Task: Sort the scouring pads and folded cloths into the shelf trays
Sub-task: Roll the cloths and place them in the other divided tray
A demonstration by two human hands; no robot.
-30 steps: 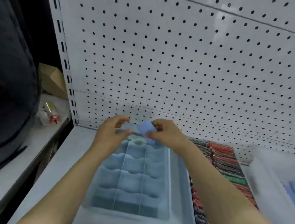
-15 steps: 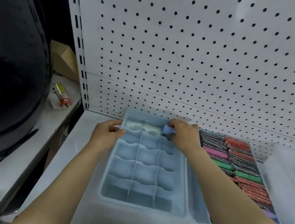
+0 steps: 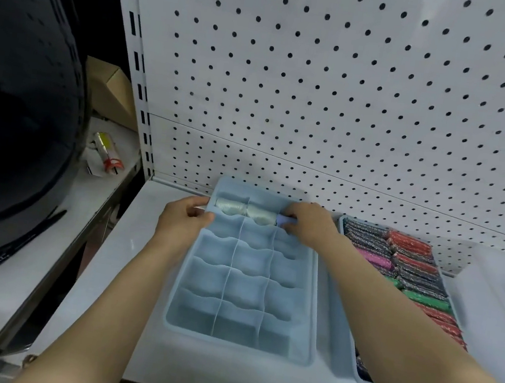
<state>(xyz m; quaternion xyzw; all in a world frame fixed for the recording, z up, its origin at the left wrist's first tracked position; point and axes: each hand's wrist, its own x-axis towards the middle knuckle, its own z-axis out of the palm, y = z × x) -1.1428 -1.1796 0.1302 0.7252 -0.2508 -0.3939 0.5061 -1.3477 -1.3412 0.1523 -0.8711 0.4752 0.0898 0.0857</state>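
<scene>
Centre frame, white shelf (image 3: 108, 269): left hand (image 3: 184, 221) grips upper-left rim of blue divided tray (image 3: 235, 345), fingers curled over edge. Right hand (image 3: 307, 226) at tray's upper-right compartment, fingers pinching folded blue cloth (image 3: 286, 219) at compartment's mouth. Two silvery scouring pads (image 3: 230, 206) sit side by side in the other top-row compartments. Right of frame: second tray (image 3: 341, 345) packed with colourful pads (image 3: 413, 246), partly behind right forearm. Pegboard (image 3: 321, 88) fills upper frame.
</scene>
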